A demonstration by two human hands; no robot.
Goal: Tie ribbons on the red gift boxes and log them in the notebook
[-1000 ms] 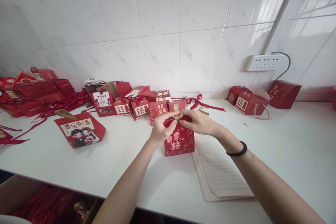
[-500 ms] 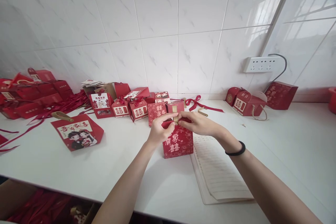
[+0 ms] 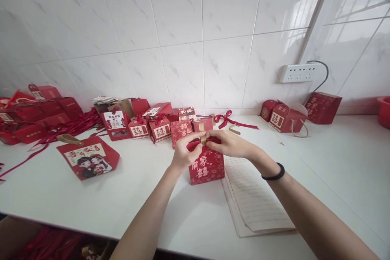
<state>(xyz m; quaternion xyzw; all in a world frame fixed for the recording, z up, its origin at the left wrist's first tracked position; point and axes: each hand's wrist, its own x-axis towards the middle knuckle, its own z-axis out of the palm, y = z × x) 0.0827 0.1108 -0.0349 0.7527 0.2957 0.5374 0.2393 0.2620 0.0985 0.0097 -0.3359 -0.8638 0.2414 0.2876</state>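
Observation:
A red paper gift box (image 3: 207,167) with pale floral print and white lettering stands upright on the white table. At its top, my left hand (image 3: 185,149) is closed on the left side, thumb and forefinger pressed to the upper edges. From the right, my right hand (image 3: 232,143) pinches the same top, its fingers nearly meeting the left ones. A short gold strap (image 3: 203,140) shows between my fingertips. The fingers partly hide the box's upper part. Just behind stands another red floral box (image 3: 180,133). An open lined notebook (image 3: 258,199) lies beside the box, under my right forearm.
A red box with a couple drawing (image 3: 89,158) stands at the left. Several small red boxes (image 3: 138,129) line the wall. Red boxes heap up (image 3: 42,113) at the far left. A ribbon bow (image 3: 225,120), a rope-handled box (image 3: 286,120) and a power strip (image 3: 297,73) are farther back.
My view has tilted and shifted slightly. Both hands stay at the top of the box, with a little more of the gold strap's front showing between my fingertips.

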